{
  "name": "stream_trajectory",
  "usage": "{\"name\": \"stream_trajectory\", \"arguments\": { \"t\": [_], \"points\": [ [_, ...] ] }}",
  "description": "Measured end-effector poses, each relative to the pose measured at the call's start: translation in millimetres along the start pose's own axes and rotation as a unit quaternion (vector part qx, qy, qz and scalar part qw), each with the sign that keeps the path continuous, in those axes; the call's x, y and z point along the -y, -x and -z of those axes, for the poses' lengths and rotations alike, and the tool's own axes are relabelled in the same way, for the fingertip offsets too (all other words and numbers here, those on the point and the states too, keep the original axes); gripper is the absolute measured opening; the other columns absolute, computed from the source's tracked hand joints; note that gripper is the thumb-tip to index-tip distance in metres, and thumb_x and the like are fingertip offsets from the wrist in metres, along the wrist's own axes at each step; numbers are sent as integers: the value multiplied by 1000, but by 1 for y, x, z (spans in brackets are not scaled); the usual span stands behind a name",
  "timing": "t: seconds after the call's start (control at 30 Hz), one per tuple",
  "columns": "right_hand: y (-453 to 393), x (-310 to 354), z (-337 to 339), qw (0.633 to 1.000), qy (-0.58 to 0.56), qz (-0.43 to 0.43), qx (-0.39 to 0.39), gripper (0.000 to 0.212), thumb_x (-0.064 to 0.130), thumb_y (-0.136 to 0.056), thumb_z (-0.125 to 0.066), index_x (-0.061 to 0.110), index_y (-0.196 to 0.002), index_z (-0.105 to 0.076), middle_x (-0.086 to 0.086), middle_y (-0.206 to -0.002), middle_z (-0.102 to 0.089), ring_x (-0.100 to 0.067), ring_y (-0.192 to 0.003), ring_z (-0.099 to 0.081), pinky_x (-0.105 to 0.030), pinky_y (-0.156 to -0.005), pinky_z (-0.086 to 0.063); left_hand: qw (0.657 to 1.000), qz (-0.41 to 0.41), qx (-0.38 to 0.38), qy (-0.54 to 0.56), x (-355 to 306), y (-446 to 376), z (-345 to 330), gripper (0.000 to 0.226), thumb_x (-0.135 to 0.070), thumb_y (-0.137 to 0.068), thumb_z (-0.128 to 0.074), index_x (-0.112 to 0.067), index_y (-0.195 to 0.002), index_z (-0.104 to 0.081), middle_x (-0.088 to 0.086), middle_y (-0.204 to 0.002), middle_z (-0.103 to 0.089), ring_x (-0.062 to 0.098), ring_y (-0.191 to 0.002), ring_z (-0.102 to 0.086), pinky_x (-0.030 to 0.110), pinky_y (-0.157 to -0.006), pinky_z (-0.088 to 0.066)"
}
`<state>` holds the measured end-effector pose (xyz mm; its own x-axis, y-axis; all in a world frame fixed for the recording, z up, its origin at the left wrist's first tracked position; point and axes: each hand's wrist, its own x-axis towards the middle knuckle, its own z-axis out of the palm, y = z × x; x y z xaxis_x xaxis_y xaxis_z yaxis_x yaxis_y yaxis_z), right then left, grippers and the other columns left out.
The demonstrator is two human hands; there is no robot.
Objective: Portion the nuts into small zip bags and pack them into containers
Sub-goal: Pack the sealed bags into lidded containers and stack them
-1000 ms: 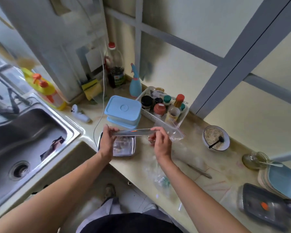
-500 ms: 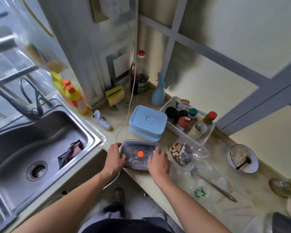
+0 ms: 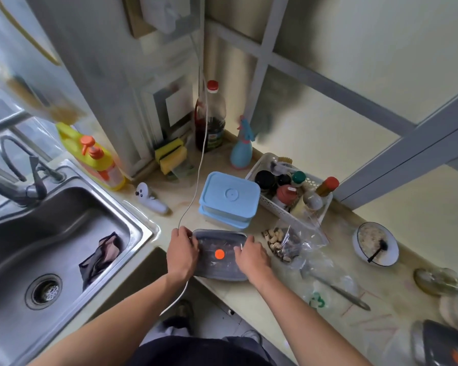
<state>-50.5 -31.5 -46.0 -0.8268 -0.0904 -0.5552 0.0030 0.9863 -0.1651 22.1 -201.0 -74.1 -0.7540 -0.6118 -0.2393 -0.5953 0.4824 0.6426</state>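
Pressing lid (image 3: 218, 253) onto container at desk (image 3: 249, 297) edge, where a second ago it was held lifted; left hand (image 3: 182, 253) and right hand (image 3: 251, 256) flat on its ends. Container likely closing; nut bag (image 3: 286, 244) just right.

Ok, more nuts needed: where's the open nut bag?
In the head view, the nut bag lies on the counter right of the lidded container, before the white basket.
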Motion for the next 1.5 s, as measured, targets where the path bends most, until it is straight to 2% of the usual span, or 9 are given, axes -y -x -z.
{"name": "stream_trajectory", "arguments": {
  "t": [0.27, 0.4, 0.5, 0.6, 0.67, 0.73, 0.9, 1.1, 1.5],
  "points": [
    [6, -3, -7, 998, -6, 20, -56, 46, 43, -104, -47, 9, -135, -43, -14, -132, -56, -33, -117, -63, -42, -92, -53, 1000, 2, 15, 19, 7, -5, -3, 14, -22, -104, -47, -12, -96, -48, 5, -100, -44, 26, -78, -52, 35, -70, -38],
    [5, -3, -5, 997, -9, 28, -76, 45, 44, -105, -45, 10, -136, -42, -14, -131, -54, -31, -113, -64, -40, -88, -54, 1000, -1, 17, 16, 5, -10, -4, 11, -20, -103, -46, -10, -103, -50, 7, -106, -46, 32, -90, -57, 36, -75, -41],
    [1, -3, -4, 998, -11, 22, -60, 47, 43, -104, -47, 10, -137, -41, -15, -134, -52, -33, -117, -63, -41, -91, -52, 990, -103, 27, -91, 6, -12, -8, 46, -32, -93, -44, -3, -129, -49, 16, -131, -48, 37, -118, -50, 46, -96, -46],
    [-2, -1, -1, 999, -4, 4, -48, 47, 42, -104, -49, 9, -136, -43, -15, -135, -56, -32, -121, -62, -41, -94, -51, 930, -255, 171, -202, 7, -11, -16, 100, -70, -85, -39, -6, -159, -15, 14, -167, -14, 32, -154, -10, 51, -124, -7],
    [-4, 2, 1, 999, 15, -6, -49, 47, 43, -103, -51, 9, -136, -45, -14, -136, -57, -31, -123, -61, -39, -96, -49, 891, -268, 242, -274, 6, -12, -21, 130, -90, -72, -41, -12, -157, 19, 7, -166, 19, 28, -153, 21, 52, -116, 22],
    [-5, 4, 3, 999, 15, -11, -45, 53, 47, -101, -52, 9, -137, -45, -14, -138, -55, -31, -125, -59, -39, -97, -49, 877, -252, 257, -319, 4, -12, -26, 140, -92, -66, -50, -14, -146, 34, 7, -161, 31, 29, -149, 32, 52, -108, 33],
    [-14, 1, -4, 995, -73, -50, 43, 63, 48, -98, -59, 4, -139, -41, -18, -142, -55, -36, -132, -53, -41, -102, -46, 840, -212, 310, -391, -11, -10, -22, 152, -91, -61, -60, -11, -139, 42, 7, -154, 42, 30, -142, 40, 64, -114, 22],
    [-18, 3, -5, 985, -119, -77, 96, 67, 44, -102, -55, 0, -146, -29, -20, -148, -49, -37, -136, -50, -41, -106, -43, 809, -170, 350, -441, -28, -10, -20, 155, -81, -60, -73, -16, -136, 46, 11, -162, 33, 33, -148, 33, 66, -115, 20],
    [-21, 4, -9, 974, -170, -98, 111, 52, 39, -102, -57, 10, -136, -30, -18, -141, -57, -38, -127, -56, -39, -95, -45, 835, -194, 351, -376, -20, -13, -20, 156, -74, -61, -76, -15, -140, 44, 8, -149, 47, 33, -139, 43, 62, -112, 23]
  ]
}}
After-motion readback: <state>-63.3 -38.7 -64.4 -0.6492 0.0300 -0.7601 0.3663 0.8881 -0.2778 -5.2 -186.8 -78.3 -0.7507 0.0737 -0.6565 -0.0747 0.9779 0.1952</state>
